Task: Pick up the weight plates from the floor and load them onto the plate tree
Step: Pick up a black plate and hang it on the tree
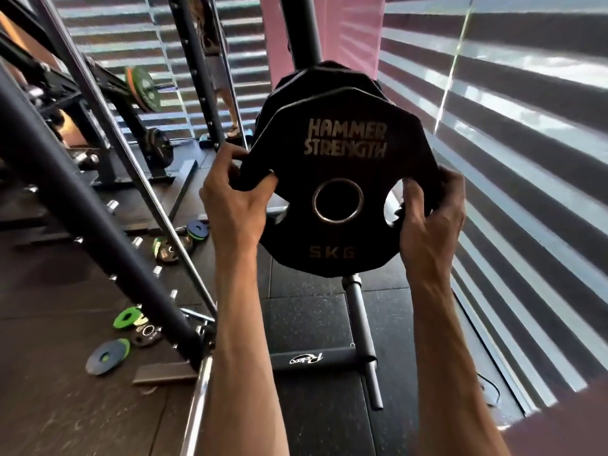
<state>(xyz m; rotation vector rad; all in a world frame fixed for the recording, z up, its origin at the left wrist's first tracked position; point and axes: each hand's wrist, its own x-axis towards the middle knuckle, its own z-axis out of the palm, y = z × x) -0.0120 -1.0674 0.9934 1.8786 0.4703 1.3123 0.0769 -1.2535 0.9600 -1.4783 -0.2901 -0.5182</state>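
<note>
Left hand: closed on the left grip slot of the black plate, thumb on the face, fingers curled behind the rim.

Right hand: closed on the right grip slot of the same plate, fingertips hooked through the opening.

Black plate: marked 5 KG, held upright at chest height between both hands, face toward the camera, its steel-ringed centre hole open and unobstructed. It sits just in front of more black plates that hang on the plate tree. Whether its hole has already met a peg cannot be told; the peg is hidden behind it.

Plate tree: dark upright post, holding those black plates near its top; one bare peg shows below the held plate.

Floor: small green and grey plates lie scattered at left, well apart from the tree, not yet loaded.

Risks, as judged:
- Hole missing the hidden peg, so the plate knocks the hung plates or slips down.
- Fingertips through the slots pinched against the plates behind if pushed fully home.
- A one-sided grip loss would swing the plate toward the feet.
</note>
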